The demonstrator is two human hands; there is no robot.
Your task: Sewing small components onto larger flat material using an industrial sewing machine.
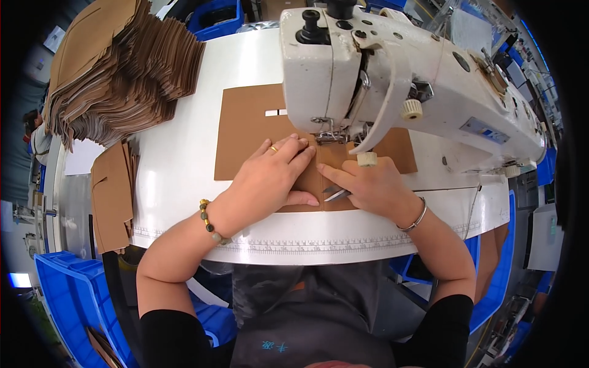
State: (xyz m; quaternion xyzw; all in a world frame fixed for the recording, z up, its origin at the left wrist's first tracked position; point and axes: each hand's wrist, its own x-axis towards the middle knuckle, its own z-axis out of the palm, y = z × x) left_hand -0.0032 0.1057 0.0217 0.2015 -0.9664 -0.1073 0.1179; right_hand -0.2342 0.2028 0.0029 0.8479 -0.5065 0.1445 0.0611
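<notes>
A flat brown leather-like panel with a small rectangular slot lies on the white table under the needle area of a white sewing machine. My left hand rests on the panel just left of a seam line, fingers stretched and thumb spread toward the near edge. To the right of that line, my right hand presses an extended index finger on the panel. Its other fingers are curled around a pair of small metal thread snips, whose blades point left. The snips' handle is hidden in the palm.
Tall stacks of brown panels stand at the far left, and a smaller stack overhangs the table's left edge. A printed ruler strip runs along the near edge. Blue crates sit lower left; another blue bin is behind.
</notes>
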